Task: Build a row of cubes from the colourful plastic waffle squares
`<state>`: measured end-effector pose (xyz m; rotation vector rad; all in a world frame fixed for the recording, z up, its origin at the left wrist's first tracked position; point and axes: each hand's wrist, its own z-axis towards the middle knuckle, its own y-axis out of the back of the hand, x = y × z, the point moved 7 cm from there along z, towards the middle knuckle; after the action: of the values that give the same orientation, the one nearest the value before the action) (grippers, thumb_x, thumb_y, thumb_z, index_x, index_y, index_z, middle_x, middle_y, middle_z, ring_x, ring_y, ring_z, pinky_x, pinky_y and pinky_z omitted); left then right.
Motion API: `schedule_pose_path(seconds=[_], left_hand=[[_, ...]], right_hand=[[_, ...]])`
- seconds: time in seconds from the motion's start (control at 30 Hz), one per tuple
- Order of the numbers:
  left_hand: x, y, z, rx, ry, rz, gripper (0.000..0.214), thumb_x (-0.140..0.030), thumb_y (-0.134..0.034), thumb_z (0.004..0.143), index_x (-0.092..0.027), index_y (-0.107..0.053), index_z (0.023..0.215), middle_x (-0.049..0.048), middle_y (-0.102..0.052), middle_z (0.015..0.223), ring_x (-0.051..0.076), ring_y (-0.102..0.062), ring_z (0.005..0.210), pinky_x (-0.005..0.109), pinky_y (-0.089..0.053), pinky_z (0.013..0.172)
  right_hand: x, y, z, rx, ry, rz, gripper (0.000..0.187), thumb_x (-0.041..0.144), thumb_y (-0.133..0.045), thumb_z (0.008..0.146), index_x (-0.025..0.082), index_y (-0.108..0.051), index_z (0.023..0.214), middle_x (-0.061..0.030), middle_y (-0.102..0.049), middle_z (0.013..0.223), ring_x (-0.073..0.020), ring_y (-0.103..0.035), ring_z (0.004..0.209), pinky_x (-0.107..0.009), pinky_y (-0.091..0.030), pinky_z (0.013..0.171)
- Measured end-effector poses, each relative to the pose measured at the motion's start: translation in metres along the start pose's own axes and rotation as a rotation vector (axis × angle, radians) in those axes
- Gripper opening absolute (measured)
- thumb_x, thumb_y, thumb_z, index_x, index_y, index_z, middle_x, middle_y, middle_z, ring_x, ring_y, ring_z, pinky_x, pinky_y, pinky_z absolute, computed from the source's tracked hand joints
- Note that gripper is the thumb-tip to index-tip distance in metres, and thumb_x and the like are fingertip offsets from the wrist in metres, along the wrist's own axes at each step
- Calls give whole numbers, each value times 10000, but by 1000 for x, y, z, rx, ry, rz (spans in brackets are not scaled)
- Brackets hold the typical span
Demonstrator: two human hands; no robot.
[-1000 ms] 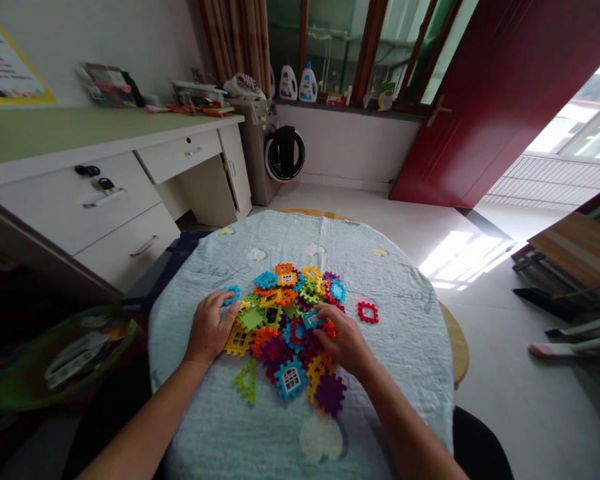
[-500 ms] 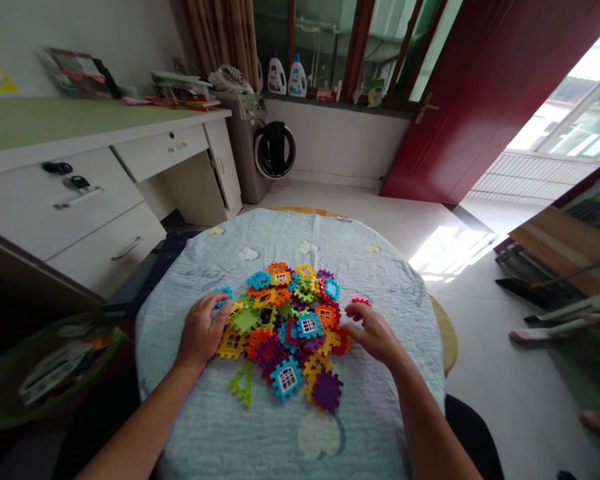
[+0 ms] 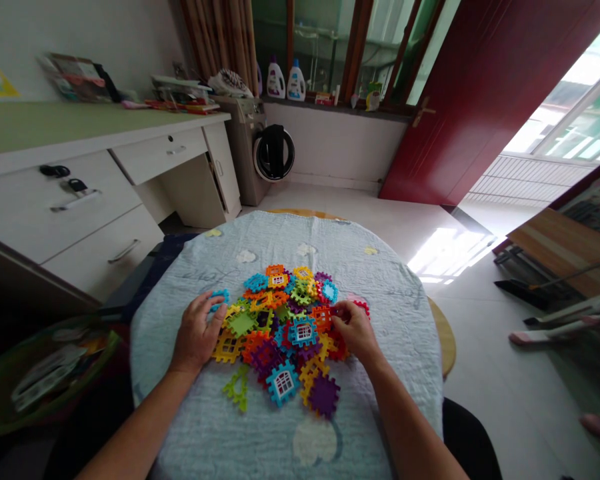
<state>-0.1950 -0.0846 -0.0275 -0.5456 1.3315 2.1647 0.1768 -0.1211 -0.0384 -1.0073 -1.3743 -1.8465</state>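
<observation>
A heap of colourful notched plastic building tiles (image 3: 263, 357) lies on the cloth-covered round table. My left hand (image 3: 194, 333) is at the heap's left side, fingers curled around a blue tile (image 3: 223, 293) that they partly cover. On the right, my right hand (image 3: 357, 328) pinches the edge of an orange window tile (image 3: 322, 318) with thumb and forefinger. Part of a red tile (image 3: 363, 307) shows behind that hand. Closer to me lie a blue tile with a white window (image 3: 283, 383), a purple tile (image 3: 325, 395) and a lime-green triangular frame (image 3: 237, 387).
A pale blue patterned cloth (image 3: 220, 440) covers the table. Beyond it stand white drawers (image 3: 95, 200), a washing machine (image 3: 247, 147) with its door ajar, and a red door (image 3: 450, 113). A green basket (image 3: 107, 373) sits at the lower left, a wooden stool (image 3: 445, 333) at the right.
My right hand has moved left onto the heap and closed on the orange window tile, uncovering more of the red tile. The left hand stays with the blue tile.
</observation>
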Motion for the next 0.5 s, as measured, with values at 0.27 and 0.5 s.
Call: schedule_pose_path(seconds=[0.27,0.5], left_hand=[[5,-9,1,47,-17,75,480,-578,-407,891,-190,-666,1008,138,-625,1211,309,-549,1203,502,-408,1098],[8,-12,1,78,-47,107,489,-551,-391,900,-161,-659,1024,148,-658,1156,300,-573,1163,482,-420,1078]], right_hand=[[16,11,-1,-82,62,38,65,263,-581,716,220,-629,718,-27,-582,813,-172,-537,771,-306,-474,707],[7,43,2,-121,-29,224,121,334,-594,796,215,-573,810,-16,-632,807,-167,-592,748,-302,-500,686]])
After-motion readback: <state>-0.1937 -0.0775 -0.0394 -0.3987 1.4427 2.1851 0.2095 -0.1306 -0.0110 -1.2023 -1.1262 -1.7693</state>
